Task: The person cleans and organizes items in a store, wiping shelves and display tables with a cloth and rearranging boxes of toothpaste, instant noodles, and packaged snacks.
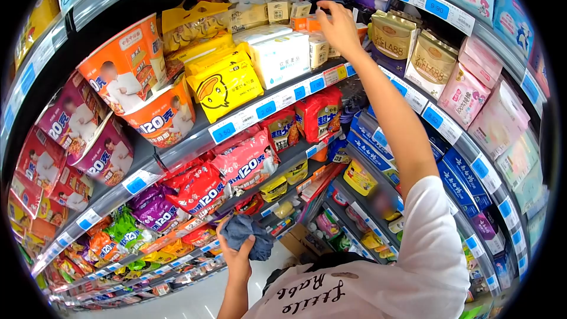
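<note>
My left hand [239, 254] is closed around a crumpled grey-blue cloth [248, 236], held low in front of the lower shelves. My right hand [341, 28] reaches up to the upper shelf, fingers bent over a small orange pack [306, 23] in a row of little packs; its fingertips are partly hidden. Just below it stands a small cream pack [319, 48]. A white tissue pack [282, 59] lies left of these, beside yellow tissue packs [227, 82] printed with a duck.
Orange noodle tubs [127, 62] fill the shelf's left end. Gold pouches [434, 62] and pink packs [463, 97] stand to the right. The price-tag edge [266, 109] runs below the packs. Bagged noodles [198, 189] crowd the shelf beneath. Pale floor [177, 295] shows at the bottom.
</note>
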### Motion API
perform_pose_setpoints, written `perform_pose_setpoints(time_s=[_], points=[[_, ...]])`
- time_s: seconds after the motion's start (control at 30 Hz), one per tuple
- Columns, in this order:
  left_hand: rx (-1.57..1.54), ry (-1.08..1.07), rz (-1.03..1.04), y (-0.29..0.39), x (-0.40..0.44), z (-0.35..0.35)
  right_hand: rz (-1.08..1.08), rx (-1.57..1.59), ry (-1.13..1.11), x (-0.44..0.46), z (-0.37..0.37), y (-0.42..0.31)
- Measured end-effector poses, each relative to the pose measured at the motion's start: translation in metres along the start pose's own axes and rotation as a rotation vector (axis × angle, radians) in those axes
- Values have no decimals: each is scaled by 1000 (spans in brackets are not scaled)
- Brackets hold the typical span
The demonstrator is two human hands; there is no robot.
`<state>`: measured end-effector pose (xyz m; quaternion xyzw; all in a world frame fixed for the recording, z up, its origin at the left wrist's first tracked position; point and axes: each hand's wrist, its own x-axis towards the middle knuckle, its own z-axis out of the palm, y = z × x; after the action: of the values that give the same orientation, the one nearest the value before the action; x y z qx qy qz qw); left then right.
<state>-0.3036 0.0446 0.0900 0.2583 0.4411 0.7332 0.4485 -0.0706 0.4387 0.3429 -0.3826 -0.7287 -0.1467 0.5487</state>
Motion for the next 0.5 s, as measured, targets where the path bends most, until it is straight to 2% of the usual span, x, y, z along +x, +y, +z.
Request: perform_pose_setpoints(time_s=[0.13,0.27,0.37,0.5], points=[[50,38,28,-6,2,-13,169,-194,-215,47,40,25],[55,157,25,-14,4,-36,273,-477,-371,65,47,-5],[80,207,49,-16,8,-50,279,-512,-339,70,66,7],[45,239,45,-8,11,-47,211,-322,-48,66,62,11]])
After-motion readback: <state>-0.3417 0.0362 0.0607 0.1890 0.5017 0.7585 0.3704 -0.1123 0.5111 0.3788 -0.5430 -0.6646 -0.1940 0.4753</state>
